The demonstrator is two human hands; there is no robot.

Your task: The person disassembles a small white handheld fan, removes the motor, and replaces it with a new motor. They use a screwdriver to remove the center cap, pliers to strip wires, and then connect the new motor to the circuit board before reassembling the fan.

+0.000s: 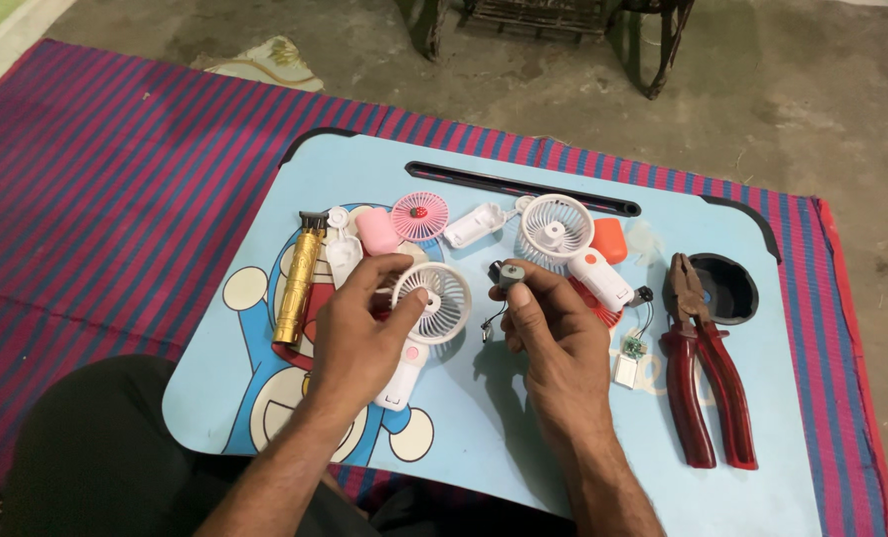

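Gripping-wise, your left hand point(359, 333) is wrapped around the small white handheld fan with the round grille point(432, 303), thumb on the grille rim, held over the middle of the light blue cartoon-print lap table point(484, 438). Your right hand point(553, 333) pinches a tiny grey motor with dangling wires point(509, 276) between fingertips, just beside the fan. Looks like the motor-fitting stage, so lining it up calls for a steady, wrist-cocked hold. Red-handled pliers point(708, 383) sit by the right edge.

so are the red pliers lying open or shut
Open a little: the red pliers lie flat on the blue lap table, their two handles spread apart toward the near edge. Neither hand touches them.
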